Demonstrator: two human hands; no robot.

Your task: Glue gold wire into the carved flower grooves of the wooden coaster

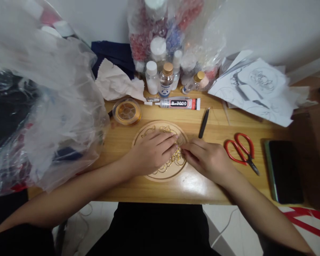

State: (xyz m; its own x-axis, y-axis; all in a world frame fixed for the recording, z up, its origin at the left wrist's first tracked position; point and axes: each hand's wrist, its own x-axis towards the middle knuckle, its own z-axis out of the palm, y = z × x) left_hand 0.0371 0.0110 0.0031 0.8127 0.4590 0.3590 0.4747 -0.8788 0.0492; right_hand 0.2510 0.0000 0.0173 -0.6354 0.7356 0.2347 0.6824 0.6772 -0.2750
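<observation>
A round wooden board (pixel 153 175) with a raised rim lies on the table, bearing a floral pattern of gold wire (pixel 176 160). My left hand (pixel 156 151) rests across the middle of the board, palm down, its fingers stretched out over the pattern. At the board's right edge is my right hand (pixel 206 156), thumb and fingers pinched together close to the left fingertips. Whatever sits in that pinch is too small and hidden to make out. Behind the board lies a spool of gold wire (pixel 127 112).
Black tweezers (pixel 204 123), red-handled cutters (pixel 240 151) and a phone (pixel 284 172) lie to the right. A B-7000 glue tube (pixel 180 104), small bottles (pixel 166 80) and crumpled tissue (pixel 118 83) are behind. Plastic bags (pixel 66 106) crowd the left; drawn paper sheets (pixel 256 87) lean back right.
</observation>
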